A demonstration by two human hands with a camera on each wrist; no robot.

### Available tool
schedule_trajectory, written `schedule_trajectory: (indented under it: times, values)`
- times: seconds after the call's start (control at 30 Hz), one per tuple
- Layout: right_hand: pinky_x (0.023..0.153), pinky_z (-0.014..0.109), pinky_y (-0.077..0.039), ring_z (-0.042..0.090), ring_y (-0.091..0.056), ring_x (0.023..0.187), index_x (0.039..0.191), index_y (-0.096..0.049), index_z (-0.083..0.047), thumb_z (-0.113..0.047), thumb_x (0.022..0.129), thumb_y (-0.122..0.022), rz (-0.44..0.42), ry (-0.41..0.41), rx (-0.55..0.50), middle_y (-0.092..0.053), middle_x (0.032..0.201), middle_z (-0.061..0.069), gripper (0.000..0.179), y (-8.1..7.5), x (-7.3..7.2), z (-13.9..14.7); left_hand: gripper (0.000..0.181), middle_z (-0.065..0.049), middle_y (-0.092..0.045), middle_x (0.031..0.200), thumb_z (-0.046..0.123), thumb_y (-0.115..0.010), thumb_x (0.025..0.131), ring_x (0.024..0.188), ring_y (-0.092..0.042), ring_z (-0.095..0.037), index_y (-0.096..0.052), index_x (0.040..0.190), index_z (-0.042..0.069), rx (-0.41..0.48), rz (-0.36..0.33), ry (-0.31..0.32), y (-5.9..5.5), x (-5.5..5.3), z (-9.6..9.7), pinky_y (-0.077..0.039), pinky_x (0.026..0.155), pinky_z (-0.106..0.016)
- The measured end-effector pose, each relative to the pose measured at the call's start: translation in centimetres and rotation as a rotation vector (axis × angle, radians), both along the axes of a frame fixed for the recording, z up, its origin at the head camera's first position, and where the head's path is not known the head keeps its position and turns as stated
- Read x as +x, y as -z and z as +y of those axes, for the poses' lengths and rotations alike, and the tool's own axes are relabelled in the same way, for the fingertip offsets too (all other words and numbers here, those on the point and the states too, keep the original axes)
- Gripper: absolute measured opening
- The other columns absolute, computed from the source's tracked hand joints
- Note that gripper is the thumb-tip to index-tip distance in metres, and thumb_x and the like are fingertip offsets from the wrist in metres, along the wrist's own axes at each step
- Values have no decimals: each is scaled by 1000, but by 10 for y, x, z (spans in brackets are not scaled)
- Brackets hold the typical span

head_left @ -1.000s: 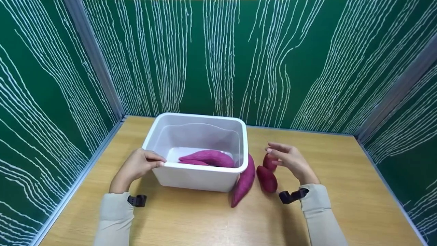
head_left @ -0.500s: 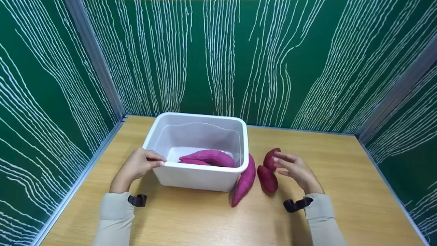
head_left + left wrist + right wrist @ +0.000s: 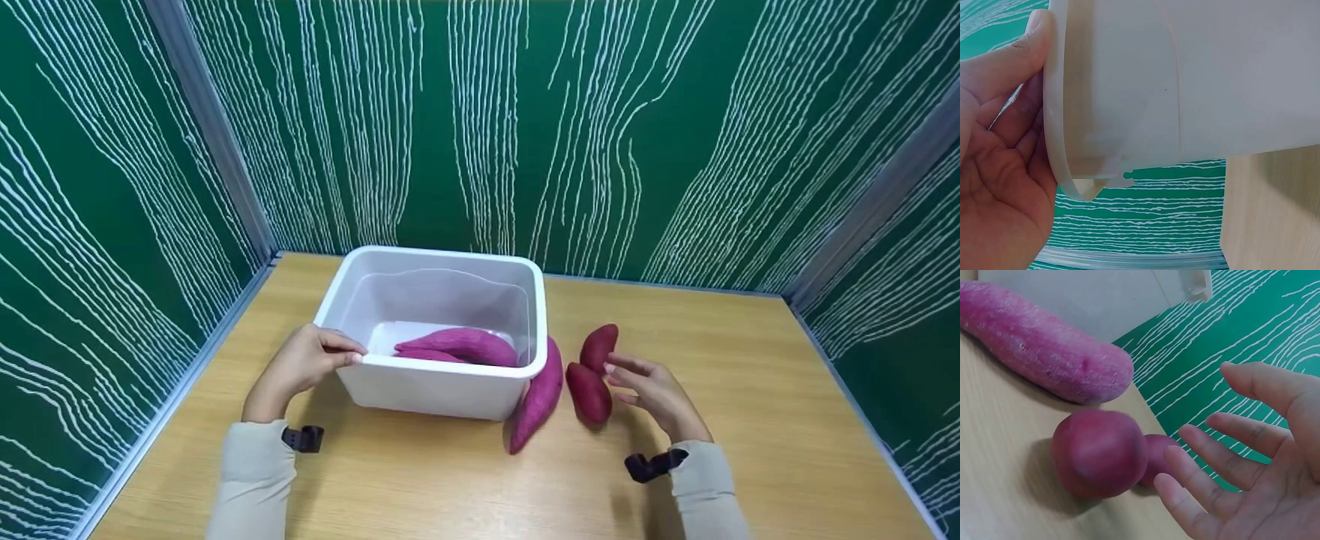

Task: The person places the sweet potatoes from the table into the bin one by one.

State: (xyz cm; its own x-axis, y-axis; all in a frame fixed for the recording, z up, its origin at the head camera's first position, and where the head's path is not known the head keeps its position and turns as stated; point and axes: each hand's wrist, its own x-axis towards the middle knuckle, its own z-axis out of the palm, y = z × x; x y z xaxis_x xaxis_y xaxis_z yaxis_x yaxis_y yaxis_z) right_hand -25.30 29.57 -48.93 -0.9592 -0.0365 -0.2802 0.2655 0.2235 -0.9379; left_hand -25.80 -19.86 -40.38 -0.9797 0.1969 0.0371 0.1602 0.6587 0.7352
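A white plastic bin (image 3: 442, 390) stands on the table, and my left hand (image 3: 300, 367) pinches its near left rim. The left wrist view shows the thumb and fingers of that hand (image 3: 1005, 140) against the rim. Inside the bin lie purple sweet potatoes (image 3: 461, 345), partly hidden by the front wall. Another purple sweet potato (image 3: 538, 401) lies outside, along the bin's right side. To its right are two dark red oval pieces, a near one (image 3: 589, 394) and a far one (image 3: 599, 347). My right hand (image 3: 652, 390) hovers beside them, fingers spread and holding nothing.
The wooden table (image 3: 442, 487) has green panels with white wavy lines (image 3: 480, 135) at its back and sides. Grey metal posts (image 3: 217, 127) stand in the corners. A small black camera (image 3: 652, 466) sits on each wrist.
My right hand has moved back toward me and slightly right, off the far dark red piece, which now shows more fully. My left hand has stayed on the bin's rim.
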Motion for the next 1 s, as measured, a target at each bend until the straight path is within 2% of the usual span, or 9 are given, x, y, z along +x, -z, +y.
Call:
schedule_trajectory:
  times: [0.13,0.23,0.4,0.57,0.83,1.0]
  values:
    - [104,39,-45,33,-44,131,145,-38,-3,-42,93,-62,-16,18,0,-41,148,20,69,4,1,1,13,-13,-73,103,6,-73,83,100,-60,-28,-78,95,7,1,-19,-15,0,-1,0,-51,93,-48]
    - [105,41,-43,33,-45,130,146,-37,-2,-41,93,-62,-14,18,-9,-40,148,21,71,7,2,1,12,-13,-74,101,6,-74,82,98,-61,-27,-78,93,6,2,0,-10,0,-1,0,-53,91,-46]
    - [103,42,-45,23,-53,118,145,-38,0,-37,92,-63,-18,28,-37,-47,142,19,69,16,5,2,11,-13,-74,96,5,-74,81,93,-62,-24,-78,91,5,-4,21,-1,1,0,0,-55,87,-42]
    - [96,38,-50,17,-59,108,144,-38,2,-33,93,-64,-10,30,-64,-54,137,14,67,25,6,2,13,-13,-74,102,6,-74,82,98,-61,-27,-78,94,7,-5,-18,-28,-1,1,0,-52,92,-46]
    - [92,34,-51,10,-60,100,146,-35,0,-34,91,-65,-61,42,-76,-55,134,10,71,33,7,1,12,-13,-74,101,6,-74,82,97,-61,-26,-78,93,7,-7,-12,-24,-1,0,1,-53,91,-46]
    - [86,28,-53,8,-60,95,146,-35,-1,-34,91,-66,-89,55,-90,-60,122,6,72,37,6,0,13,-13,-73,102,6,-74,82,98,-61,-27,-78,94,7,-3,-18,-27,-1,0,1,-52,92,-47]
